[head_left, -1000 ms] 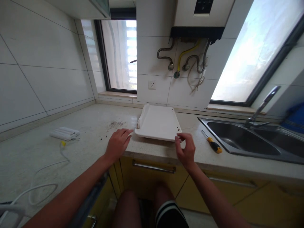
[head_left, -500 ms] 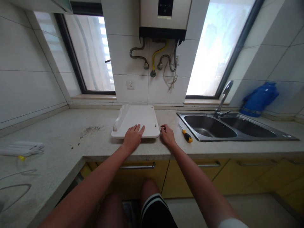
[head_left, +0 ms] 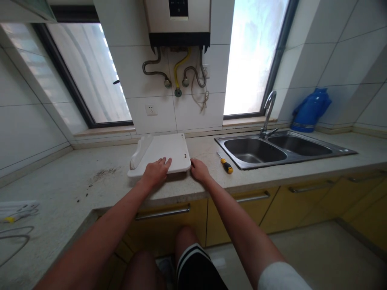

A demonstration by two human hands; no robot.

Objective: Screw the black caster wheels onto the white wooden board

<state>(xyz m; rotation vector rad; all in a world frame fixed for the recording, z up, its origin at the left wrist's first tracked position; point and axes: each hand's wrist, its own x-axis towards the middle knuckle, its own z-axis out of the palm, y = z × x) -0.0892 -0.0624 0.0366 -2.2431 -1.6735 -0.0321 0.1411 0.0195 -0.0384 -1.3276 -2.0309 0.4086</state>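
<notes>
A flat white plastic panel [head_left: 173, 149] lies on the counter in front of me, a raised ridge along its left side and small holes near its right edge. My left hand [head_left: 155, 173] rests on the panel's front part, palm down with the fingers stretched out. At the front right corner, my right hand [head_left: 199, 170] has its fingers curled round the panel's edge; the fingertips are hidden. Right of that hand, a screwdriver [head_left: 226, 165] with a yellow and black handle lies on the counter, its shaft pointing to the back.
A double steel sink [head_left: 243, 164] with a tap [head_left: 267, 117] is set into the counter [head_left: 111, 193] at right. Behind it stands a blue container [head_left: 311, 110]. A white device [head_left: 18, 207] with a cable lies at far left. Dark debris [head_left: 104, 173] is scattered left of the panel.
My right hand has closed in on the panel's front right corner and now grips its edge. My left hand stays flat on top. The camera view has turned and tilted slightly.
</notes>
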